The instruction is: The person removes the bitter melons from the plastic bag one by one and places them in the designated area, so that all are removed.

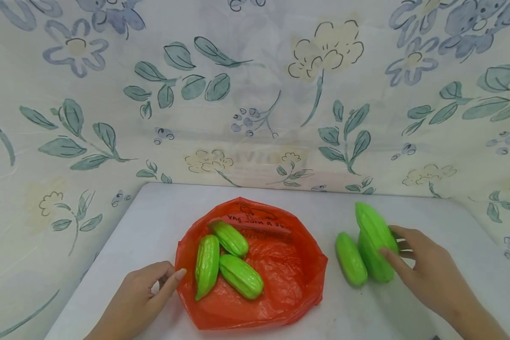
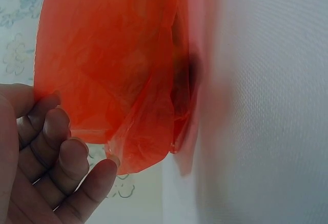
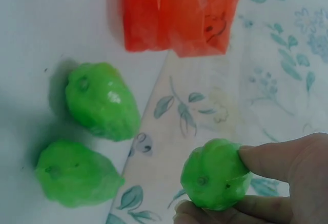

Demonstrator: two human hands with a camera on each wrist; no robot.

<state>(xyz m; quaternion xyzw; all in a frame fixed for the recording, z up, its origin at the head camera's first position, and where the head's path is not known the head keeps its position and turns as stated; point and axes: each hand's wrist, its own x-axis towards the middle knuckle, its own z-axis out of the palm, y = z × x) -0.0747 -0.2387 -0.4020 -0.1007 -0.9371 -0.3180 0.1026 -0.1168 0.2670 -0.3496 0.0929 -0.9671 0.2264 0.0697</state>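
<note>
Head view: a red plastic bag (image 1: 282, 274) sits wide open at 6 o'clock on a white table (image 1: 153, 212). Inside are a green gourd (image 1: 207, 267) at the bag's 9 o'clock side, a second gourd (image 1: 230, 239) at 11 and a third gourd (image 1: 241, 277) near the middle, toward 7. The left hand (image 1: 146, 288) has its thumb and first finger almost closed on the bag's 9 o'clock edge. At 4 o'clock the right hand (image 1: 429, 262) holds up a bumpy gourd (image 1: 376, 226), thumb on one side and bent fingers on the other. Behind it lies another gourd (image 1: 378, 271), just beside a smooth-looking gourd (image 1: 351, 259). A flowery cloth (image 1: 276, 61) fills 12 o'clock.

Left wrist view: the hand is at 8 o'clock, pinching the bag's edge, with the other fingers loosely bent.

Right wrist view: the held gourd is at 5 o'clock, two more are at 8 and 9, and the bag is at 12.
</note>
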